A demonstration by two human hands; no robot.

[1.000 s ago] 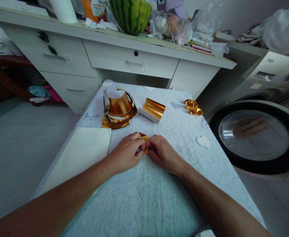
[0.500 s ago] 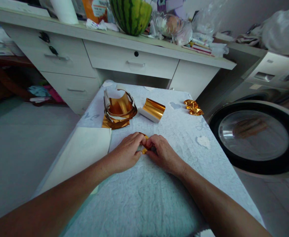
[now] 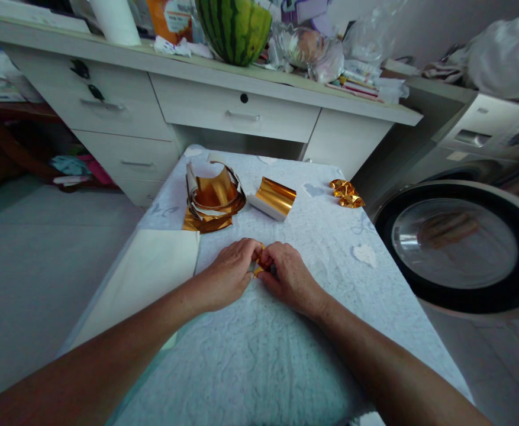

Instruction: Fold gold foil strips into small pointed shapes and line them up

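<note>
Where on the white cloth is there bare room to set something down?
Bare: the near stretch of white textured tablecloth between the forearms, and right of the right hand. Crowded: far end, with curled gold foil sheets, gold foil roll, crumpled gold pieces.

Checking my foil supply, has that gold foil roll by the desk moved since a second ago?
No. The gold foil roll lies in the same spot beside the curled foil pile on the table.

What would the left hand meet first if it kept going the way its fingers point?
The left hand points right and slightly away, so first the small gold foil piece it pinches, then almost at once the right hand, whose fingertips meet it there.
</note>
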